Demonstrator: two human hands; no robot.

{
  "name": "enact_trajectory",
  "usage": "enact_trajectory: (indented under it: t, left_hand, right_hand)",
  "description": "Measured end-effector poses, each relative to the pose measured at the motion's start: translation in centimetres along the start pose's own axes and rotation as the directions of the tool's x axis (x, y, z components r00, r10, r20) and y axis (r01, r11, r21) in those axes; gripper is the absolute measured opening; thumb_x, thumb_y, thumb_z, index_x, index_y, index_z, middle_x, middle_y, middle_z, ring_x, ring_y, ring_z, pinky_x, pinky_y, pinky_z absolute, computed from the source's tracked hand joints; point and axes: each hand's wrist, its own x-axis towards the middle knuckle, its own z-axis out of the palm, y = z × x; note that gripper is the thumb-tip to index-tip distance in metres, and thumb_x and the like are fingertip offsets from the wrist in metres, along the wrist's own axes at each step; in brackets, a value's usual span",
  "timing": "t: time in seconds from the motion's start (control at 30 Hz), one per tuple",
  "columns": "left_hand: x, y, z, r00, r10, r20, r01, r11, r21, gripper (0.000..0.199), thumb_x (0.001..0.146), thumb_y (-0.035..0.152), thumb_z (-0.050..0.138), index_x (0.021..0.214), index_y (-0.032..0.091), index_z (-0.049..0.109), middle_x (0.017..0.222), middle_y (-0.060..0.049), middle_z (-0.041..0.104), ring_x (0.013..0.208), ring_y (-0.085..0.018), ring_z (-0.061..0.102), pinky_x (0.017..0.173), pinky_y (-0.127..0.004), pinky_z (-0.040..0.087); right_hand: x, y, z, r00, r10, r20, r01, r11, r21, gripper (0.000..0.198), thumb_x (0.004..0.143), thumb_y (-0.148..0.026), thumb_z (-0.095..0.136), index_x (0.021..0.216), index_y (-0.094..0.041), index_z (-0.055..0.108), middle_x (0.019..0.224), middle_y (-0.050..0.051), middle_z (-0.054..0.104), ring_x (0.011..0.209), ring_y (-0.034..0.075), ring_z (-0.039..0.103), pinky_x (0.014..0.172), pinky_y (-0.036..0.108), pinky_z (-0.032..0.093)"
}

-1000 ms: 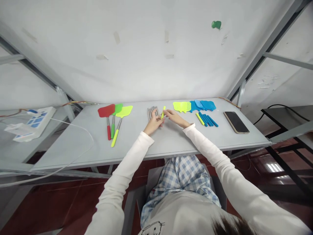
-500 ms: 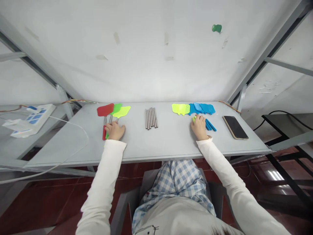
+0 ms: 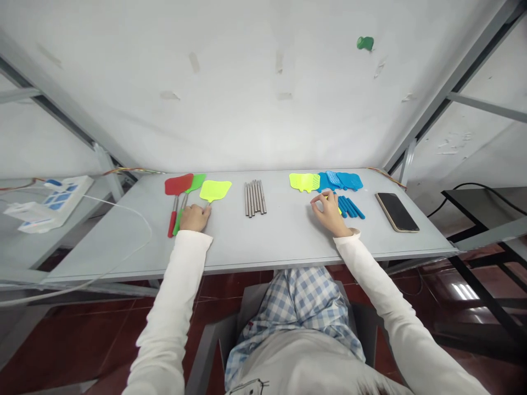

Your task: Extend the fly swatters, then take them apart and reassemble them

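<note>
My left hand (image 3: 195, 218) is closed around the neck of a yellow fly swatter (image 3: 215, 190), whose handle is hidden beneath it. Just left of that hand lie a red fly swatter (image 3: 178, 185) and a green one (image 3: 196, 181), the red head overlapping the green. My right hand (image 3: 330, 214) hovers low over the table's right part, thumb and index finger curved into a loose ring with nothing visible between them. Beside and partly under it is a yellow handle (image 3: 340, 209), next to several blue handles (image 3: 350, 207).
Several metal tubes (image 3: 255, 198) lie side by side mid-table. Yellow swatter heads (image 3: 303, 181) and blue swatter heads (image 3: 348, 181) line the back right. A phone (image 3: 397, 212) lies at the right; a power strip (image 3: 61, 203) with a white cable sits left. A wall rises behind.
The yellow fly swatter has shifted right, away from the green one, with its head turned. My right hand has drawn left off the handles, uncovering more blue ones.
</note>
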Motion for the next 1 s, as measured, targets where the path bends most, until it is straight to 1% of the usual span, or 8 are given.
enact_trajectory:
  t: [0.1, 0.2, 0.3, 0.4, 0.63, 0.8, 0.9, 1.0]
  left_hand:
    - [-2.2, 3.4, 0.3, 0.983, 0.099, 0.154, -0.065, 0.974, -0.216, 0.021, 0.085, 0.039, 0.054, 0.080, 0.021, 0.047, 0.074, -0.003, 0.058, 0.076, -0.022, 0.059, 0.079, -0.035, 0.044]
    - [-5.9, 9.1, 1.3, 0.922, 0.326, 0.208, -0.143, 0.787, -0.600, 0.024, 0.087, 0.043, 0.053, 0.096, 0.023, 0.043, 0.063, 0.006, 0.049, 0.053, -0.012, 0.046, 0.061, -0.024, 0.038]
    - [-9.4, 14.8, 2.3, 0.781, 0.568, 0.261, -0.211, 0.633, -0.745, 0.029, 0.086, 0.043, 0.058, 0.104, 0.023, 0.046, 0.059, 0.007, 0.046, 0.052, -0.010, 0.044, 0.058, -0.021, 0.034]
    - [-11.3, 18.2, 3.0, 0.726, 0.624, 0.289, -0.183, 0.580, -0.794, 0.022, 0.091, 0.043, 0.051, 0.093, 0.022, 0.052, 0.059, 0.006, 0.042, 0.051, -0.008, 0.040, 0.054, -0.020, 0.031]
    - [-12.5, 19.5, 3.8, 0.606, 0.620, 0.498, 0.249, 0.446, -0.860, 0.031, 0.090, 0.048, 0.051, 0.079, 0.020, 0.045, 0.057, 0.010, 0.024, 0.043, -0.003, 0.020, 0.041, -0.017, 0.016]
    - [-12.2, 19.8, 2.6, 0.541, 0.630, 0.557, 0.317, 0.460, -0.829, 0.030, 0.090, 0.046, 0.051, 0.089, 0.016, 0.055, 0.061, 0.004, 0.045, 0.046, -0.004, 0.042, 0.044, -0.017, 0.032]
    - [-11.5, 20.9, 2.4, 0.561, 0.636, 0.530, 0.354, 0.394, -0.848, 0.030, 0.087, 0.045, 0.057, 0.095, 0.015, 0.057, 0.076, -0.001, 0.057, 0.055, -0.006, 0.051, 0.049, -0.017, 0.039]
    - [-11.0, 22.2, 2.8, 0.599, 0.637, 0.486, 0.383, 0.304, -0.872, 0.029, 0.086, 0.044, 0.060, 0.087, 0.016, 0.053, 0.067, 0.005, 0.045, 0.044, -0.001, 0.035, 0.039, -0.013, 0.022]
  right_hand:
    - [0.0, -2.7, -0.5, 0.990, 0.054, 0.129, -0.086, 0.964, 0.252, 0.028, 0.091, -0.043, 0.047, 0.098, -0.022, 0.064, 0.105, 0.010, 0.054, 0.107, 0.024, 0.049, 0.100, 0.044, 0.036]
    - [0.9, -5.9, -1.1, 0.949, 0.008, 0.314, -0.199, 0.787, 0.584, 0.043, 0.091, -0.055, 0.042, 0.119, -0.027, 0.057, 0.119, 0.008, 0.057, 0.109, 0.021, 0.052, 0.095, 0.039, 0.044]
    - [2.6, -8.0, -1.4, 0.963, 0.071, 0.259, -0.252, 0.577, 0.777, 0.055, 0.091, -0.063, 0.033, 0.125, -0.026, 0.054, 0.120, 0.008, 0.060, 0.108, 0.020, 0.056, 0.086, 0.035, 0.050]
    - [4.6, -8.1, -1.8, 0.966, 0.233, 0.111, -0.217, 0.503, 0.837, 0.061, 0.090, -0.067, 0.030, 0.125, -0.024, 0.054, 0.118, 0.009, 0.062, 0.113, 0.022, 0.057, 0.085, 0.035, 0.051]
    - [7.7, -4.8, -3.3, 0.917, 0.399, -0.017, -0.203, 0.502, 0.840, 0.066, 0.086, -0.069, 0.040, 0.127, -0.018, 0.054, 0.118, 0.013, 0.064, 0.117, 0.025, 0.057, 0.085, 0.038, 0.053]
    - [7.9, -5.5, -3.2, 0.918, 0.393, 0.049, -0.259, 0.502, 0.825, 0.064, 0.088, -0.068, 0.037, 0.127, -0.020, 0.052, 0.117, 0.012, 0.064, 0.115, 0.024, 0.059, 0.082, 0.035, 0.054]
    - [7.4, -6.9, -2.5, 0.935, 0.345, 0.081, -0.246, 0.468, 0.849, 0.060, 0.087, -0.066, 0.039, 0.123, -0.020, 0.055, 0.116, 0.011, 0.065, 0.113, 0.024, 0.060, 0.082, 0.035, 0.055]
    - [7.3, -7.5, -2.3, 0.931, 0.356, 0.077, -0.252, 0.478, 0.841, 0.061, 0.087, -0.067, 0.040, 0.117, -0.018, 0.058, 0.112, 0.012, 0.066, 0.110, 0.024, 0.061, 0.082, 0.035, 0.055]
